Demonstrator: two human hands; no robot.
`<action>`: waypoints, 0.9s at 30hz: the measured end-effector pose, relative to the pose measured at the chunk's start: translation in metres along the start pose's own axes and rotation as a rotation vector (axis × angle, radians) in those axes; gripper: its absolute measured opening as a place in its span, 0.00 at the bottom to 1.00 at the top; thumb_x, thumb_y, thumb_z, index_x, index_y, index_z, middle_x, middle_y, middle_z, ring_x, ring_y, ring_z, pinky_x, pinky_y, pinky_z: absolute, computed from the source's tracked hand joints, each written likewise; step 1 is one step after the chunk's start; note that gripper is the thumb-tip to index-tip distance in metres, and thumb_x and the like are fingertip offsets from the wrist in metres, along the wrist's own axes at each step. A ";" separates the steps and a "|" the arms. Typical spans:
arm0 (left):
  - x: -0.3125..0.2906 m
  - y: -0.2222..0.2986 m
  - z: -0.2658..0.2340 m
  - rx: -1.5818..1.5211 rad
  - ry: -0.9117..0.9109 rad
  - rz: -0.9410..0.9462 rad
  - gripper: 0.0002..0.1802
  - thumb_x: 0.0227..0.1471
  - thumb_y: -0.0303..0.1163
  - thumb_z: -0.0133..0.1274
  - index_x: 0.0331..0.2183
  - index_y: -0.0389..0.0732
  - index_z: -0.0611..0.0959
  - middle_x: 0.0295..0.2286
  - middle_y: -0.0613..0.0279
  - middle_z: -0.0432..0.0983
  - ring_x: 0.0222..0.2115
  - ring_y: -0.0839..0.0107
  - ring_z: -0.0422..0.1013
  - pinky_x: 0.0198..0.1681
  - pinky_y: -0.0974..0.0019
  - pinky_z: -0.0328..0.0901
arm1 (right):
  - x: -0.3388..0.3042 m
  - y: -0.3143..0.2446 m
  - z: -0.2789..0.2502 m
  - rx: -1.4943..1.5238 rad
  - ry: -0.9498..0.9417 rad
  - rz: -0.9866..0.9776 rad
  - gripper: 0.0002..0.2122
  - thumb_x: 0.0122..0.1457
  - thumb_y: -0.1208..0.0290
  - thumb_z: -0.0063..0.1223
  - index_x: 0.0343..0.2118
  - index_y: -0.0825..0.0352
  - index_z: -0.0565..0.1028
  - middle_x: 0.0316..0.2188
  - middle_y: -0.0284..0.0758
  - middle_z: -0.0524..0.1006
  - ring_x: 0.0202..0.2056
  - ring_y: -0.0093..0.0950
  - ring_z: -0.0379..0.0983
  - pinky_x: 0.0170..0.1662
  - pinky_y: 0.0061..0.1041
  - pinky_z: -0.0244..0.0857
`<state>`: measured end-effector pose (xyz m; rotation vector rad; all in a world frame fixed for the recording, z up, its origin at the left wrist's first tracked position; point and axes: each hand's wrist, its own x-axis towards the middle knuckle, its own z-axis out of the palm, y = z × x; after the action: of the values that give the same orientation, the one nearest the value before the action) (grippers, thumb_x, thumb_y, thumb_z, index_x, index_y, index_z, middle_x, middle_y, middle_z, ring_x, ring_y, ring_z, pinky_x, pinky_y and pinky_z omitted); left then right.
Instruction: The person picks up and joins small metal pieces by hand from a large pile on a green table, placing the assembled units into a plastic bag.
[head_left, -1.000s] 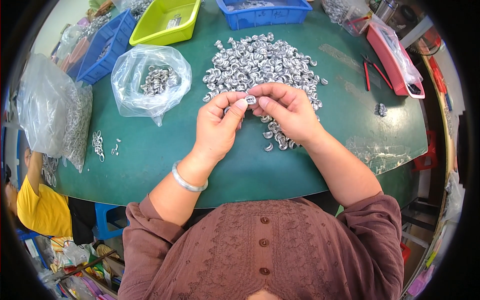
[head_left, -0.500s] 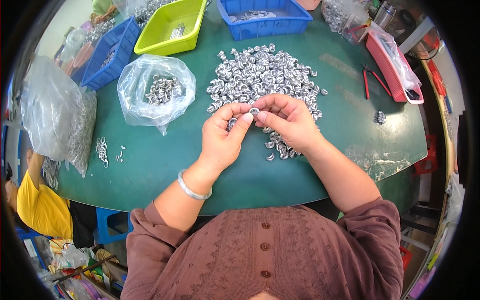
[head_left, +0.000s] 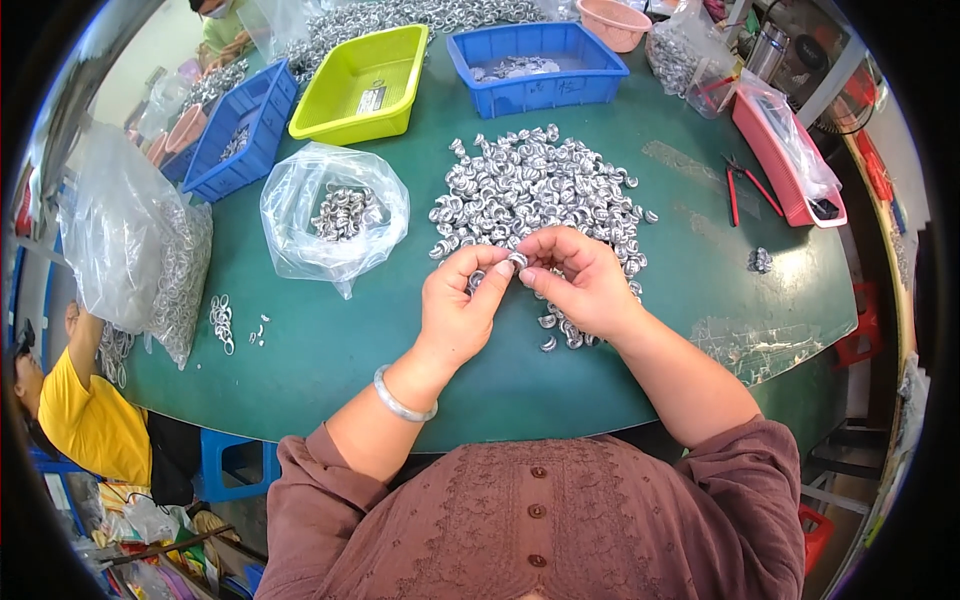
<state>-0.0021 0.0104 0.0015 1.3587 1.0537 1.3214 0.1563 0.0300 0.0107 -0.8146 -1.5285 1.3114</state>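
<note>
Between the fingertips of both hands is a small curved silver metal piece [head_left: 517, 260]. My left hand [head_left: 457, 308] pinches it with thumb and forefinger, while my right hand [head_left: 588, 285] grips its other side. Part of the piece is hidden by the fingers. A second silver piece shows partly behind my left thumb; whether it is held I cannot tell. Both hands are over the near side of a heap of similar curved silver pieces [head_left: 535, 190]. Left of the heap, an open clear plastic bag [head_left: 285, 240] holds more silver pieces [head_left: 342, 213].
On the green table [head_left: 400, 300] are a lime basket [head_left: 335, 125], blue bins [head_left: 540, 92] [head_left: 210, 175], a pink basket [head_left: 790, 160] and red-handled pliers [head_left: 745, 190]. A full plastic bag [head_left: 130, 240] and loose rings [head_left: 221, 322] lie left. A person in yellow [head_left: 95, 420] sits at left.
The view has tilted upward, so the table things appear lower and more shows at the far side. Both hands stay together on the small piece, which looks slightly turned.
</note>
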 end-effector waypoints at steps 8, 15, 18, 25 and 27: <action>-0.001 -0.004 -0.004 -0.151 0.011 -0.186 0.08 0.48 0.28 0.49 0.33 0.36 0.76 0.20 0.71 0.69 0.18 0.87 0.60 0.20 0.83 0.55 | 0.008 0.002 0.007 -0.368 -0.019 -0.280 0.09 0.45 0.81 0.52 0.32 0.69 0.71 0.27 0.35 0.72 0.26 0.23 0.70 0.30 0.19 0.64; 0.009 -0.009 0.003 -0.088 -0.058 0.009 0.07 0.46 0.30 0.51 0.28 0.36 0.76 0.25 0.66 0.72 0.28 0.81 0.65 0.32 0.75 0.62 | 0.004 0.004 0.002 -0.349 0.022 -0.216 0.07 0.44 0.84 0.50 0.29 0.70 0.70 0.26 0.33 0.69 0.27 0.21 0.65 0.31 0.17 0.60; 0.002 -0.012 -0.003 -0.124 -0.061 0.008 0.07 0.46 0.30 0.51 0.28 0.35 0.76 0.25 0.66 0.72 0.28 0.81 0.65 0.32 0.75 0.61 | -0.001 0.005 0.008 -0.342 -0.020 -0.166 0.08 0.45 0.85 0.49 0.30 0.70 0.69 0.28 0.32 0.68 0.29 0.20 0.64 0.33 0.17 0.59; 0.010 -0.003 -0.004 -0.491 0.067 -0.143 0.09 0.53 0.33 0.43 0.33 0.40 0.74 0.17 0.73 0.63 0.16 0.86 0.57 0.16 0.81 0.54 | -0.001 0.011 -0.006 -0.358 0.055 -0.195 0.10 0.46 0.87 0.45 0.33 0.71 0.67 0.32 0.32 0.66 0.31 0.19 0.62 0.35 0.15 0.57; 0.014 -0.005 -0.011 -0.528 0.076 -0.190 0.08 0.53 0.30 0.41 0.33 0.40 0.74 0.18 0.72 0.64 0.15 0.85 0.58 0.17 0.81 0.55 | 0.000 0.007 -0.002 -0.364 0.040 -0.190 0.09 0.46 0.87 0.45 0.33 0.72 0.67 0.31 0.32 0.66 0.31 0.19 0.62 0.35 0.15 0.57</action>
<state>-0.0126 0.0262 -0.0008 0.8013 0.7823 1.3891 0.1579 0.0327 0.0039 -0.8892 -1.7927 0.8863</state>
